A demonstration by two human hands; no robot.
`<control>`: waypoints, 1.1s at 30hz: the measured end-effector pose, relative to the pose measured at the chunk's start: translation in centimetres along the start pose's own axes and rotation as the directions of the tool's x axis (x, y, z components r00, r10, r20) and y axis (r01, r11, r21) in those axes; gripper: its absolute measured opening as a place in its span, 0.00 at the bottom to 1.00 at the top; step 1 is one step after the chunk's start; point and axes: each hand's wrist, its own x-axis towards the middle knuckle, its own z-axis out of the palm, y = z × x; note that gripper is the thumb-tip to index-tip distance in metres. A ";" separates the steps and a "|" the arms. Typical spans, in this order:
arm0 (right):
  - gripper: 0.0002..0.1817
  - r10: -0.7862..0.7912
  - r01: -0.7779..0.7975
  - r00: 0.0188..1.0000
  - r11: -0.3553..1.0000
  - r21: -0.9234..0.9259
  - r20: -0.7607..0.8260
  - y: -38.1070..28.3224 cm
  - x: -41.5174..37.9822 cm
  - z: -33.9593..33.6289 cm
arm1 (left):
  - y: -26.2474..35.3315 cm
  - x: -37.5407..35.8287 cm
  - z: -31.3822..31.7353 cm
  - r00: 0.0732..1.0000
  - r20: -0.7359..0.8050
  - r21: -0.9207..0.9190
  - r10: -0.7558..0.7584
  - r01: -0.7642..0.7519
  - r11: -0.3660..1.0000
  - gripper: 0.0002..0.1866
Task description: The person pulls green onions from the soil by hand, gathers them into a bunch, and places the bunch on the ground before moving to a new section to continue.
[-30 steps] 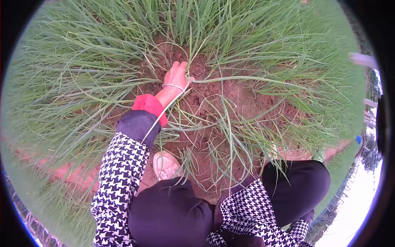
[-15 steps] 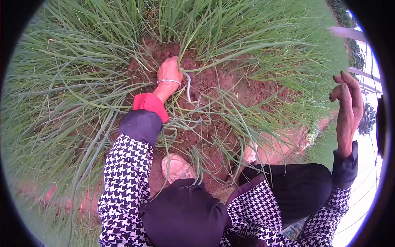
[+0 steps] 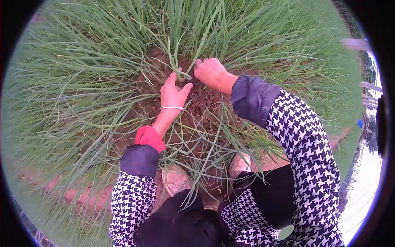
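Observation:
Long green onions (image 3: 175, 39) rise from reddish-brown soil (image 3: 201, 99) in front of me. My left hand (image 3: 173, 94), wearing a thin bracelet (image 3: 172, 108), is low at the base of a few stalks. Its thumb stands apart from the index finger, and a green stalk passes by the gap between them. A pale bent stem (image 3: 186, 76) curves beside these fingertips. Close on its right, my right hand (image 3: 212, 75) has its fingers curled down at the edge of the clump. Whatever lies inside those curled fingers is hidden.
Loose green onion stalks (image 3: 201, 154) lie across the soil between my hands and my shoes (image 3: 176, 179). Dense green leaves (image 3: 82, 78) surround the bare patch on the left, back and right. Pale posts (image 3: 356, 44) stand at the far right.
My right hand has come from the far right, where it was raised, down beside the left. My left hand has shifted slightly lower, and its thumb has spread away from the stalk it gripped.

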 end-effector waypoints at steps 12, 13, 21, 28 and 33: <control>0.07 -0.063 0.065 0.992 0.998 0.012 -0.108 0.6 1.1 -2.0 | 5.5 -5.1 -7.4 0.993 -0.008 0.055 0.122 -0.121 0.991 0.27; 0.07 -0.031 0.039 0.998 0.986 0.160 -0.049 1.3 1.3 -4.8 | 8.3 -6.3 -8.7 0.993 -0.043 -0.081 0.109 -0.112 0.990 0.26; 0.15 -0.162 0.531 0.845 0.364 0.765 -0.509 3.8 -8.4 -19.0 | 21.4 -7.4 -11.2 0.935 0.178 0.328 0.308 -0.351 0.877 0.24; 0.14 -0.015 0.161 0.986 0.394 0.905 -0.169 3.4 -11.4 -21.5 | 23.3 -6.4 -10.1 0.895 0.234 0.397 0.380 -0.445 0.803 0.17; 0.12 -0.268 0.037 0.957 0.481 0.876 0.106 3.4 -12.7 -19.0 | 19.1 -6.1 -14.7 0.960 0.053 0.366 0.273 -0.273 0.890 0.13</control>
